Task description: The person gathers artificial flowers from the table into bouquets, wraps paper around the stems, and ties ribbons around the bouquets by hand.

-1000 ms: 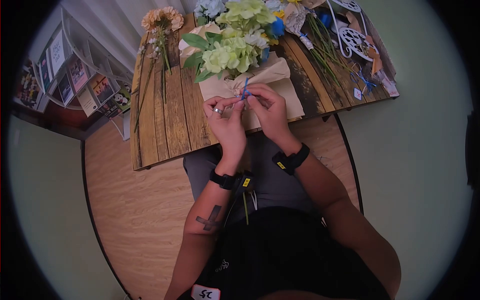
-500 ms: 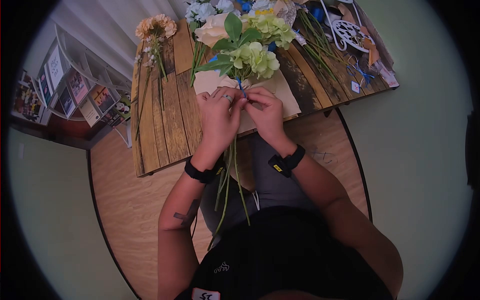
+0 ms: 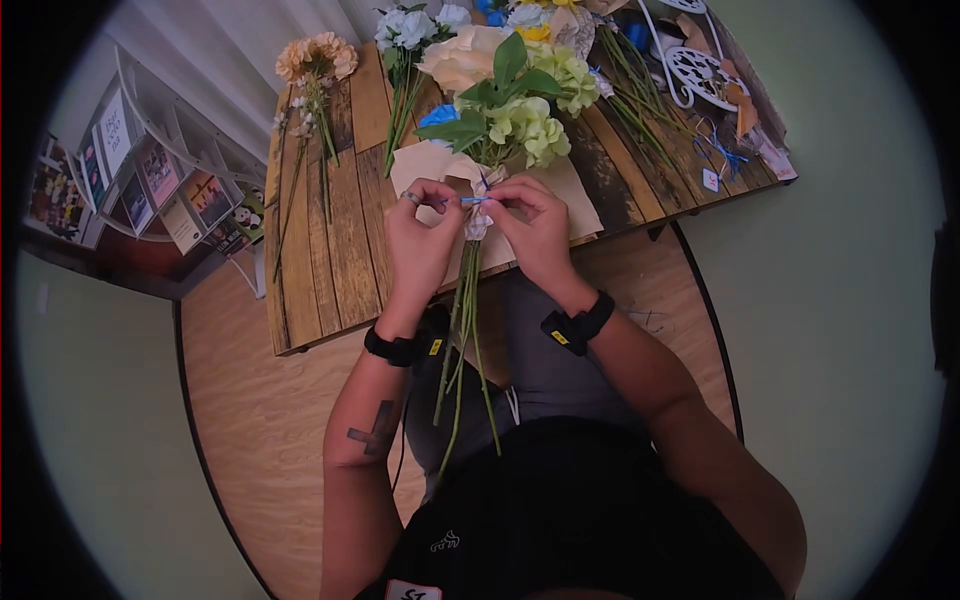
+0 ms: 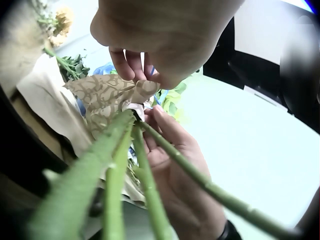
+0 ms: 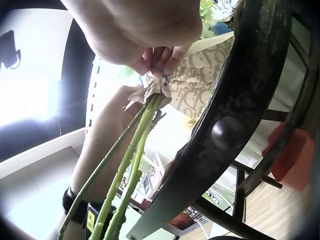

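A bouquet of green hydrangeas and a large peach rose lies on the table, its neck wrapped in patterned brown paper. Around the gathered paper runs a thin blue tie. My left hand pinches one end of it between thumb and index finger. The other end is pinched by my right hand, close on the other side of the neck. Below the hands, the green stems hang past the table's front edge over my lap.
Peach flowers lie at the table's left, pale blue flowers behind the bouquet. At the right are another wrapped bunch's stems, a white metal stand and loose blue ties. A magazine rack stands left of the table.
The bouquet has shifted so its stems show below the hands. The blue tie, upright earlier, now stretches sideways between my fingers, and my left hand has moved left, away from the right.
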{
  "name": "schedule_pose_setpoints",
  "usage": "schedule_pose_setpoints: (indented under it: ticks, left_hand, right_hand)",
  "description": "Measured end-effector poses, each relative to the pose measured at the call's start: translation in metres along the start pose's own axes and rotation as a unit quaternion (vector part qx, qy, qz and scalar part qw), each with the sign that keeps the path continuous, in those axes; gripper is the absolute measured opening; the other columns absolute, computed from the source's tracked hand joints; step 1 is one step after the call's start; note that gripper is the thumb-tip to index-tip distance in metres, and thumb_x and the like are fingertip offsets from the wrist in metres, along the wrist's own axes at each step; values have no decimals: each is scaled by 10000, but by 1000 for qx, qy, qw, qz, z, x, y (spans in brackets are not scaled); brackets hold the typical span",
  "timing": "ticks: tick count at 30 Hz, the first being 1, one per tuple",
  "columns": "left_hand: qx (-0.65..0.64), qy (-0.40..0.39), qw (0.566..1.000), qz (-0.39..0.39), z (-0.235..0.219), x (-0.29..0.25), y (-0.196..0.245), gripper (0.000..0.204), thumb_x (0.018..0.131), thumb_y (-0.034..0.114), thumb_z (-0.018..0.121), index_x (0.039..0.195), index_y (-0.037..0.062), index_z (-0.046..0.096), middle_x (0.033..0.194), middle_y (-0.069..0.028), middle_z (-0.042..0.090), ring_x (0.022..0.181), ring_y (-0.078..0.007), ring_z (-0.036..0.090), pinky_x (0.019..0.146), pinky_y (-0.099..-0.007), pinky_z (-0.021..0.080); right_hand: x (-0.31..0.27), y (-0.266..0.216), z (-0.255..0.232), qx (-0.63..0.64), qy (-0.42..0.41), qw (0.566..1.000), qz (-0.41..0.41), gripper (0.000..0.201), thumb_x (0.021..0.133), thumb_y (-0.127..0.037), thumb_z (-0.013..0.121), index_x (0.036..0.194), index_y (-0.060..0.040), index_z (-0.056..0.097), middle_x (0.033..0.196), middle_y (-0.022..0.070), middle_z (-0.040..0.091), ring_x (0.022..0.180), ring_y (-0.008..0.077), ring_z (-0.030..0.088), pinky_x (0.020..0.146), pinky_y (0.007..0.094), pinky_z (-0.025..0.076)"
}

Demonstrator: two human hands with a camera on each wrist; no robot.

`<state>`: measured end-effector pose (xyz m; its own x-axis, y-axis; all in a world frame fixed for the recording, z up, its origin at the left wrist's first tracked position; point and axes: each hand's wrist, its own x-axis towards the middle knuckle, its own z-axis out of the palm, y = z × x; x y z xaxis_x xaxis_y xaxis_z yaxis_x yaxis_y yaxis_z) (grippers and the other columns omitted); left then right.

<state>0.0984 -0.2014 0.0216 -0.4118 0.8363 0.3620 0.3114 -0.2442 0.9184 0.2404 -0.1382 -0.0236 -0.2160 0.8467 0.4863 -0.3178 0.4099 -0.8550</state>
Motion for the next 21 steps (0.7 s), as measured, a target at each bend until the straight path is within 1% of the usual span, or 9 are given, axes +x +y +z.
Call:
schedule_pose_setpoints:
  ticks: [2, 3, 5, 9, 11, 15, 16, 18, 21]
  left_hand:
    - [269, -48, 957, 102, -5, -2, 9, 79, 831, 80, 696, 900, 56, 665, 829, -31, 665, 792, -165, 603, 829, -344, 391]
    - [269, -46, 957, 101, -5, -2, 9, 79, 831, 80, 696, 900, 56, 665, 829, -31, 665, 792, -165, 603, 829, -344, 391]
    - [326, -56, 922, 199, -6, -1, 9, 118, 803, 106, 720, 913, 90, 680, 865, -23, 676, 855, -214, 599, 831, -385, 352]
    - [326, -48, 918, 220, -6, -1, 9, 129, 795, 117, 738, 919, 100, 704, 875, -14, 673, 888, -221, 589, 824, -396, 365]
    - [368, -39, 892, 259, -7, -4, 10, 122, 794, 104, 741, 914, 95, 725, 870, -22, 672, 877, -222, 592, 834, -399, 369]
    - [337, -42, 905, 258, -9, -6, 6, 116, 794, 92, 742, 910, 86, 737, 869, -31, 671, 877, -227, 594, 845, -395, 374]
    - [319, -43, 918, 233, -10, -6, 4, 109, 802, 89, 736, 911, 79, 734, 873, -38, 670, 884, -233, 598, 847, -389, 376]
    - [301, -43, 930, 206, -10, -5, 1, 101, 811, 86, 730, 911, 72, 731, 877, -44, 670, 891, -240, 602, 849, -383, 379]
    - [280, -29, 940, 193, -10, -3, -6, 86, 825, 86, 720, 906, 60, 714, 899, -57, 668, 908, -258, 609, 847, -380, 386]
  right_hand:
    - [0, -2, 1, 4, -4, 1000, 4, 83, 842, 47, 702, 925, 50, 703, 941, 90, 663, 874, 155, 667, 804, 266, 549]
    - [0, -4, 1, 9, -8, 1000, 10, 81, 845, 49, 698, 927, 51, 703, 942, 92, 663, 874, 157, 668, 810, 268, 553]
    - [1, -6, 3, -4, -13, 1000, 4, 84, 845, 50, 696, 928, 53, 705, 942, 95, 666, 876, 160, 673, 809, 271, 557]
    - [3, -9, 7, -33, -14, 999, 2, 97, 838, 51, 697, 933, 57, 714, 937, 102, 678, 872, 169, 689, 805, 279, 567]
    - [3, -11, 9, -33, -14, 999, 5, 102, 835, 50, 699, 935, 57, 718, 934, 102, 681, 868, 170, 692, 805, 278, 570]
    - [4, -14, 12, -39, -12, 999, 1, 111, 830, 47, 702, 939, 53, 725, 935, 103, 686, 860, 172, 699, 801, 272, 578]
    - [4, -15, 12, -39, -12, 999, 1, 111, 830, 47, 702, 939, 53, 725, 935, 103, 686, 860, 172, 699, 801, 272, 578]
    - [5, -19, 11, -126, -39, 991, -36, 112, 833, 53, 694, 942, 57, 722, 944, 102, 687, 870, 176, 704, 806, 269, 584]
    - [6, -24, 15, -59, -54, 997, -6, 136, 854, 94, 666, 976, 62, 717, 986, 92, 670, 892, 165, 691, 824, 268, 584]
